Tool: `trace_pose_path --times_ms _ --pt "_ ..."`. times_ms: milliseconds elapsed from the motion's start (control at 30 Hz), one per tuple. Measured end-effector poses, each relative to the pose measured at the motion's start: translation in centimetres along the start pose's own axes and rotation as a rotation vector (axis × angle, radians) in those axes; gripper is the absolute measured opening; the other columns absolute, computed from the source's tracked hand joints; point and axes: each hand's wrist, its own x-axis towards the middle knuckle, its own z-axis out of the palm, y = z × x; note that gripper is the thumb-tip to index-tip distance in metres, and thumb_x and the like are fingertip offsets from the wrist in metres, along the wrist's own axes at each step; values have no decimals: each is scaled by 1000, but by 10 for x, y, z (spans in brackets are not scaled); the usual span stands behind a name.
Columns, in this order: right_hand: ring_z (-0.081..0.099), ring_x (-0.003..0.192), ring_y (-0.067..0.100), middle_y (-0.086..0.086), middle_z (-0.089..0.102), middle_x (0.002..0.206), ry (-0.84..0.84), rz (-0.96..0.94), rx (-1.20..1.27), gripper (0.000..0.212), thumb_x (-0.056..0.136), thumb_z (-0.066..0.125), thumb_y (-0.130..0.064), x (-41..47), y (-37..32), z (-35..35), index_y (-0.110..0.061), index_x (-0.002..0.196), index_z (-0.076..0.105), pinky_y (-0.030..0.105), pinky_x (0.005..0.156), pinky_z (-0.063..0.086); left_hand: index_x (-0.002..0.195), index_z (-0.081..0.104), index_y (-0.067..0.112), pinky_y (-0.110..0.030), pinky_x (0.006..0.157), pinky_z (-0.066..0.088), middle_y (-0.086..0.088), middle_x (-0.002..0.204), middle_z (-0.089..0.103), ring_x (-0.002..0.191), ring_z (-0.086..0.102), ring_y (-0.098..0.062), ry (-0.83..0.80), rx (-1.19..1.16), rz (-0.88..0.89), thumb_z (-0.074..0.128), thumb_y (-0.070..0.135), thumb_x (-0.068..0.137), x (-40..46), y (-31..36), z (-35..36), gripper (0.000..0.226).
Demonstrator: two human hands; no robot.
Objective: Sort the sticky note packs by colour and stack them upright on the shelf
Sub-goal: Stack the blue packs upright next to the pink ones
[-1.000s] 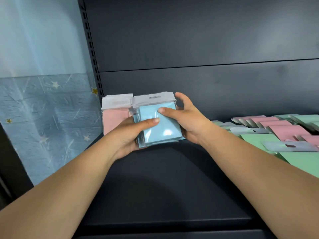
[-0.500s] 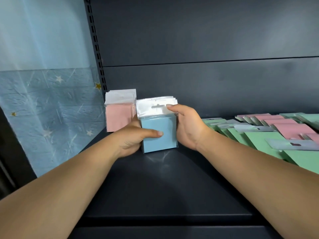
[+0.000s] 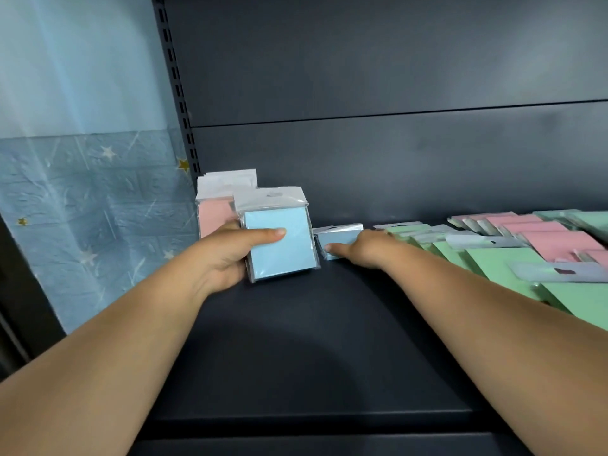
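My left hand (image 3: pixel 227 255) grips an upright bundle of blue sticky note packs (image 3: pixel 283 245) standing on the dark shelf (image 3: pixel 296 357), thumb across the front. Behind it to the left, a row of pink packs (image 3: pixel 214 215) stands upright against the shelf's left end. My right hand (image 3: pixel 362 248) rests on another blue pack (image 3: pixel 339 240) lying flat just right of the bundle, thumb on its front edge; the fingers over the pack are hidden. Loose green packs (image 3: pixel 500 268) and pink packs (image 3: pixel 559 241) lie spread flat at the right.
The shelf's dark back panel (image 3: pixel 394 159) rises behind the packs. A slotted upright post (image 3: pixel 179 93) marks the left end, with a blue starred wall (image 3: pixel 82 209) beyond it. Bare shelf surface lies in front between my arms.
The blue bundle now stands upright on the shelf, held by my left hand alone. My right hand let go of it and moved right onto a flat blue pack.
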Motion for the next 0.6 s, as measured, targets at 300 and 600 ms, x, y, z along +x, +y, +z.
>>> trace_pose_path --times_ms 300,600 --pt "54 104 26 9 56 119 62 5 461 66 74 76 -32 4 4 -8 -6 128 46 29 83 42 129 47 8 -28 57 58 -10 113 65 87 65 -18 95 -37 -41 67 1 78 8 -1 -6 55" --pt "57 90 22 8 60 86 -20 0 1560 18 87 55 4 -10 7 -37 -10 78 48 40 83 46 131 45 8 -29 59 59 -9 116 65 93 66 -18 125 -17 -28 72 11 74 13 -7 -8 63"
